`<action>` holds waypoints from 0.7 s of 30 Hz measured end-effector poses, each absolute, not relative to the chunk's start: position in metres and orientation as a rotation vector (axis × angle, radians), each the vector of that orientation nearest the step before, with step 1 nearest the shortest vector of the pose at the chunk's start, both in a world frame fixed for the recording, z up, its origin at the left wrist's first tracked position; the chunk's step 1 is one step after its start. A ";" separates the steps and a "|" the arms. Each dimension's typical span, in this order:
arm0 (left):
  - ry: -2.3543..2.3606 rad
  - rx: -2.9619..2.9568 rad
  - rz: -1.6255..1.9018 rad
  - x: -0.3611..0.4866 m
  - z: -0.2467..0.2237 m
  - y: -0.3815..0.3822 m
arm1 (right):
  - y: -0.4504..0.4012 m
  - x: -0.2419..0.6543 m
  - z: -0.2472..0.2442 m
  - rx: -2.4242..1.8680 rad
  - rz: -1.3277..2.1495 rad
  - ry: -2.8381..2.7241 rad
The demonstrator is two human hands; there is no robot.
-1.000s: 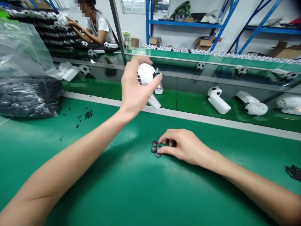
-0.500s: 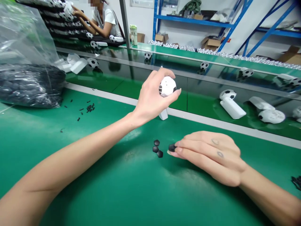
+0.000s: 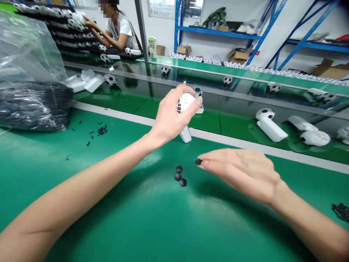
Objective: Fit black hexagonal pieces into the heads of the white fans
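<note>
Left hand: the left hand (image 3: 168, 118) is raised above the bench, fingers (image 3: 177, 91) curled around the head of a white plastic ball-headed device (image 3: 187, 101).
Device: smooth, rounded shell with dark slots beside the thumb side of the palm; its flat, tapering white handle (image 3: 185, 134) points down toward the bench, slightly off vertical, with the ball uppermost.
Right hand: the right hand (image 3: 240, 173) hovers flat, fingers pressed together, their tips pinching a small black hexagonal piece (image 3: 198, 162).
Bench: three matching matte black hexagonal pieces (image 3: 179, 177) lie close together on the glossy green mat of the bench (image 3: 109, 203), just below the right fingertips.
Nearby: a clear plastic bag (image 3: 29, 72) of black pieces slumps at the bench's far left.
</note>
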State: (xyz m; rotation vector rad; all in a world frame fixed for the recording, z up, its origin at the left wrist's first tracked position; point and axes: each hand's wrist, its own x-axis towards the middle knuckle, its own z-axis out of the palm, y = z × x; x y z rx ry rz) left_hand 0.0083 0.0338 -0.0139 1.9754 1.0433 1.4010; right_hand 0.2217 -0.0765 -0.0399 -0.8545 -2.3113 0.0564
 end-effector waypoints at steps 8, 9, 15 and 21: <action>1.079 1.991 1.380 0.010 -0.013 0.033 | -0.057 0.231 -0.036 -1.217 0.336 -2.553; 1.072 1.992 1.386 0.010 -0.013 0.033 | -0.055 0.231 -0.041 -1.234 0.356 -2.575; 1.067 1.950 1.403 0.010 -0.014 0.033 | -0.048 0.220 -0.065 -1.251 0.503 -2.511; 1.099 1.883 1.361 0.010 -0.008 0.033 | -0.046 0.209 -0.071 -1.386 0.810 -2.173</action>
